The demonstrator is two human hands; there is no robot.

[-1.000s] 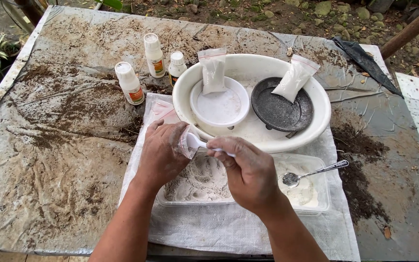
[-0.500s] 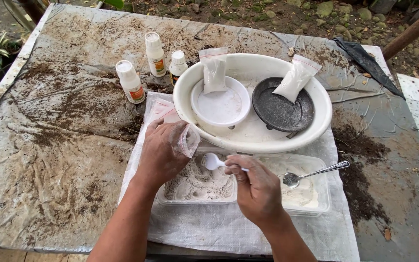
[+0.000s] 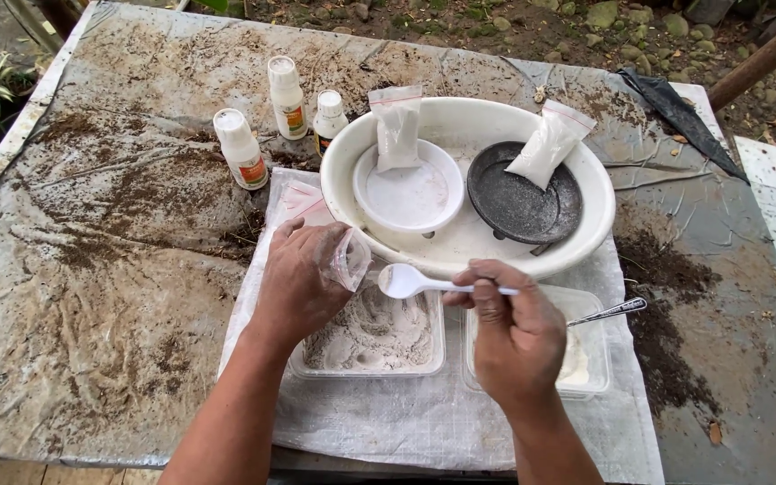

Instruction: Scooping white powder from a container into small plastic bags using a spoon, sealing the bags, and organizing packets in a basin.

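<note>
My left hand (image 3: 301, 280) holds a small clear plastic bag (image 3: 348, 260) with its mouth turned to the right, above a clear tray of pale powder (image 3: 372, 337). In my right hand (image 3: 512, 334) is a white plastic spoon (image 3: 406, 281), its bowl level and a short way from the bag's mouth. A second clear tray (image 3: 586, 355) lies under my right hand, and a metal spoon (image 3: 617, 311) rests in it.
A wide white basin (image 3: 586, 242) behind the trays holds a white dish (image 3: 410, 196), a black dish (image 3: 523, 205) and two filled powder bags (image 3: 397, 126). Three small white bottles (image 3: 242, 150) stand at its left. A white woven sheet (image 3: 442, 422) lies under the trays on the soil-stained table.
The spoon has come out of the bag's mouth and moved right and slightly down. My right hand has drawn back over the second tray. The left hand has stayed put with the bag.
</note>
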